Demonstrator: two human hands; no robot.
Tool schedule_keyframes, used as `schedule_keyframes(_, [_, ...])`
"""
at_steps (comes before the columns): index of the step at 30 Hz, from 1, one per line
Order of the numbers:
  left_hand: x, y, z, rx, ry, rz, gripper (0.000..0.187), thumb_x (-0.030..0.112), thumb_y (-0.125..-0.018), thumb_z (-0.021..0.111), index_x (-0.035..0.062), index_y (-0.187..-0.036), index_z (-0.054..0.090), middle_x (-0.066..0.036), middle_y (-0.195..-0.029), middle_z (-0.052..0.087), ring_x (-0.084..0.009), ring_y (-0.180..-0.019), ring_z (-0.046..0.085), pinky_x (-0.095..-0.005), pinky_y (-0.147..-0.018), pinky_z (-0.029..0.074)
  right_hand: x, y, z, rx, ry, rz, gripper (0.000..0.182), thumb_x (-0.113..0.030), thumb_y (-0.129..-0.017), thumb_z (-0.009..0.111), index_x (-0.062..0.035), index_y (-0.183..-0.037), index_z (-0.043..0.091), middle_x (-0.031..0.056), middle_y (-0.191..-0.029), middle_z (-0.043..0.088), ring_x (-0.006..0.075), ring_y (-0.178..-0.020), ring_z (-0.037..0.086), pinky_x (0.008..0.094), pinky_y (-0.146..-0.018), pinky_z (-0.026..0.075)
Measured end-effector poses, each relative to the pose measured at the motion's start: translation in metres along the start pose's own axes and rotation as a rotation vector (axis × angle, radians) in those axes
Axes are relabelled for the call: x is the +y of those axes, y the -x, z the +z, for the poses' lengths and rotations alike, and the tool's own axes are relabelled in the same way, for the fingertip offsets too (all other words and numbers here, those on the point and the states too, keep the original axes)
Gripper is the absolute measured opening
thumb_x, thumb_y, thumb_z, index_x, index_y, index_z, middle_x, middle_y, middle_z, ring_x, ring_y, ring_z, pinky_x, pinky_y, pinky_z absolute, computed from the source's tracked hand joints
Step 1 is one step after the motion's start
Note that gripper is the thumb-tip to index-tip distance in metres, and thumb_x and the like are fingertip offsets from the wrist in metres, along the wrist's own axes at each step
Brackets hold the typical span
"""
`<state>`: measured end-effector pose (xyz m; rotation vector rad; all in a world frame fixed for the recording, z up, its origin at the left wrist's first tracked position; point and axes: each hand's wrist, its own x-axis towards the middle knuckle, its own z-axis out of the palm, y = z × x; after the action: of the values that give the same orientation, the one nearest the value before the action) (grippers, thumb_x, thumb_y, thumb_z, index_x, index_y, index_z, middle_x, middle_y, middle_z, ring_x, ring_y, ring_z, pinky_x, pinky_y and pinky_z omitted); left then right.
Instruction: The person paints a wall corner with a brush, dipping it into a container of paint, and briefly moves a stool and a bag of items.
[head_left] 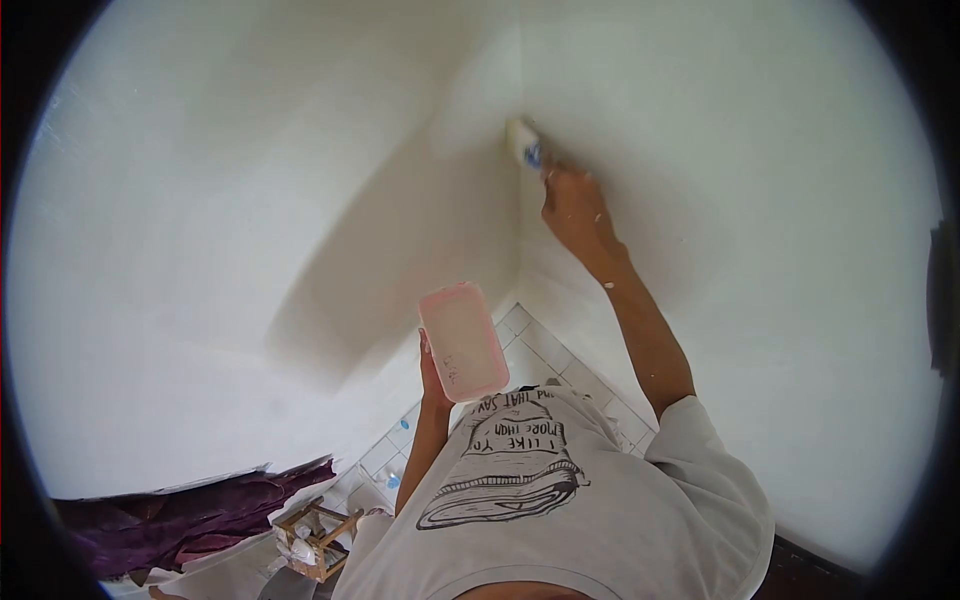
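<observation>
My right hand (pixel 580 211) is raised and wrapped round the handle of a paintbrush (pixel 523 142). The brush's pale bristles lie right at the corner where two white walls (pixel 760 170) meet. White specks dot my right hand and forearm. Lower down, in front of my chest, my left hand (pixel 429 366) holds a pink rectangular plastic tub (pixel 490 350) from its left side and from beneath. Something pale shows inside the tub, and small dark writing is visible near its lower end. Most of the left fingers are hidden behind the tub.
White floor tiles (pixel 545 345) show below the corner. A small wooden stool (pixel 318 535) with whitish items in it stands at the lower left, beside a dark purple cloth (pixel 190 515). A dark object (pixel 941 300) is at the far right edge.
</observation>
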<state>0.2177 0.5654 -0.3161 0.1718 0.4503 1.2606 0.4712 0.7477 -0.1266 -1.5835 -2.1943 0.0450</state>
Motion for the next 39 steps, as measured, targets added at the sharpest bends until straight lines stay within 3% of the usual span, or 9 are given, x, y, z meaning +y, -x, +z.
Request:
schedule_keyframes(2, [0.000,-0.002,0.008,-0.005,-0.002,0.015,0.074,0.062,-0.100,0.046,0.0133,-0.155,0.034,-0.018,-0.141,0.055,-0.0343,-0.120,0.062,-0.0530,-0.095,0.058,-0.011,-0.007,-0.038,0.450,-0.275,-0.041,0.046,0.003,-0.084,0.060,0.0047,-0.130,0.055,0.0230,-0.106,0.065,0.0403,-0.088,0.069,0.0446,-0.073,0.059])
schedule_keyframes(6, [-0.003,-0.001,0.011,-0.065,0.039,0.007,0.071,0.060,-0.101,0.044,0.0128,-0.154,0.035,-0.017,-0.140,0.056,-0.0338,-0.121,0.062,-0.0533,-0.095,0.058,-0.001,0.004,0.014,0.463,-0.180,-0.086,0.053,0.004,-0.084,0.061,0.0060,-0.135,0.051,0.0230,-0.106,0.065,0.0394,-0.086,0.070,0.0426,-0.071,0.059])
schedule_keyframes(9, [0.001,-0.005,0.012,-0.045,-0.022,0.025,0.070,0.059,-0.102,0.042,0.0119,-0.154,0.036,-0.018,-0.139,0.057,-0.0337,-0.121,0.062,-0.0535,-0.096,0.057,0.034,0.037,0.125,0.152,-0.047,0.032,0.044,-0.001,-0.084,0.063,0.0062,-0.126,0.054,0.0251,-0.105,0.065,0.0412,-0.088,0.069,0.0486,-0.076,0.058])
schedule_keyframes(13, [0.005,-0.008,0.025,-0.011,0.025,-0.011,0.072,0.061,-0.102,0.040,0.0110,-0.154,0.037,-0.018,-0.139,0.057,-0.0334,-0.121,0.062,-0.0533,-0.096,0.057,0.043,0.076,0.110,-0.206,-0.154,0.124,0.031,-0.004,-0.085,0.065,0.0013,-0.115,0.061,0.0247,-0.086,0.068,0.0427,-0.089,0.068,0.0486,-0.079,0.056])
schedule_keyframes(22, [0.011,0.004,0.085,-0.067,0.059,-0.199,0.077,0.062,-0.098,0.048,0.0087,-0.153,0.038,-0.022,-0.136,0.057,-0.0367,-0.104,0.065,-0.0504,-0.084,0.058,-0.052,0.139,-0.071,0.129,-0.768,0.280,0.021,-0.001,-0.089,0.071,0.0014,-0.107,0.060,0.0180,-0.084,0.071,0.0195,-0.069,0.069,0.0289,-0.063,0.052])
schedule_keyframes(25, [0.014,0.012,0.088,-0.210,0.154,-0.278,0.069,0.054,-0.099,0.049,0.0079,-0.150,0.041,-0.022,-0.135,0.057,-0.0370,-0.102,0.065,-0.0508,-0.082,0.058,-0.076,0.164,-0.082,0.093,-0.596,0.164,0.025,0.000,-0.087,0.072,0.0013,-0.111,0.063,0.0156,-0.091,0.072,0.0193,-0.068,0.068,0.0288,-0.062,0.053])
schedule_keyframes(30, [0.011,0.029,0.035,-0.128,-0.510,-0.147,0.070,0.060,-0.103,0.039,0.0094,-0.152,0.039,-0.017,-0.141,0.054,-0.0302,-0.114,0.064,-0.0474,-0.093,0.058,-0.115,0.198,-0.069,0.075,-0.553,0.057,0.025,-0.001,-0.085,0.073,-0.0048,-0.109,0.070,0.0098,-0.096,0.074,0.0229,-0.062,0.065,0.0307,-0.054,0.050])
schedule_keyframes(33, [0.019,0.045,0.042,-0.050,0.071,-0.364,0.073,0.064,-0.103,0.037,0.0109,-0.153,0.038,-0.015,-0.143,0.053,-0.0289,-0.119,0.062,-0.0470,-0.099,0.055,-0.140,0.220,-0.072,-0.133,-0.372,0.201,0.022,-0.008,-0.086,0.073,-0.0076,-0.108,0.072,0.0077,-0.098,0.074,0.0246,-0.061,0.065,0.0331,-0.055,0.051])
schedule_keyframes(39, [0.028,0.070,0.033,-0.120,-0.005,-0.442,0.073,0.069,-0.101,0.034,0.0141,-0.148,0.044,-0.013,-0.133,0.060,-0.0305,-0.117,0.064,-0.0480,-0.097,0.057,-0.172,0.243,-0.049,-0.337,-0.311,0.176,0.020,-0.013,-0.086,0.069,-0.0094,-0.104,0.075,0.0065,-0.094,0.073,0.0281,-0.072,0.069,0.0406,-0.065,0.055])
